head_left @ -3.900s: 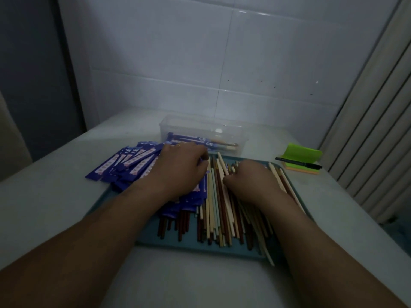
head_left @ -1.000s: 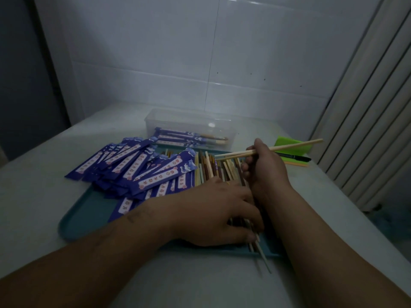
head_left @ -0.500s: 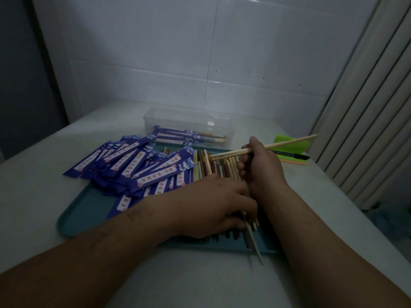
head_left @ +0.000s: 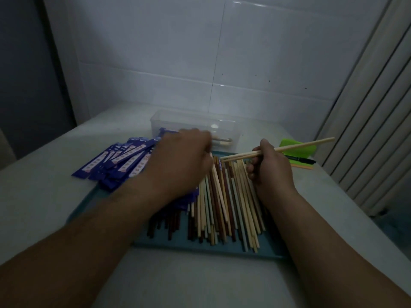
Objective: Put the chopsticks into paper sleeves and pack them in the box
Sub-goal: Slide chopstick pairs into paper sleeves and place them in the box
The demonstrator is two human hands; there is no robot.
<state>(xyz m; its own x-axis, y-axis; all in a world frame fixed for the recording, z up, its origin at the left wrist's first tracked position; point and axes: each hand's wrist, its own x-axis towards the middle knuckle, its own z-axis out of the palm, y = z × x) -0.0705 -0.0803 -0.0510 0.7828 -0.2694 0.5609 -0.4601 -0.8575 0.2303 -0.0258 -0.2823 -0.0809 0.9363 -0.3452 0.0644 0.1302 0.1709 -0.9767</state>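
The fingers of the right hand [head_left: 270, 172] grip a chopstick pair [head_left: 300, 146] above the loose chopsticks [head_left: 222, 207] on the tray [head_left: 200, 245]. The left hand [head_left: 180, 163] is blurred over the paper sleeves [head_left: 115, 158], so the state of its fingers cannot be determined. The clear box [head_left: 191, 121] stands at the tray's far edge.

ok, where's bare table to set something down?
Free: table in front of the tray, between the forearms; left of the sleeves; right of the tray, nearer than the pen. Crowded: tray, filled with chopsticks and sleeves; notes and pen at the back right.
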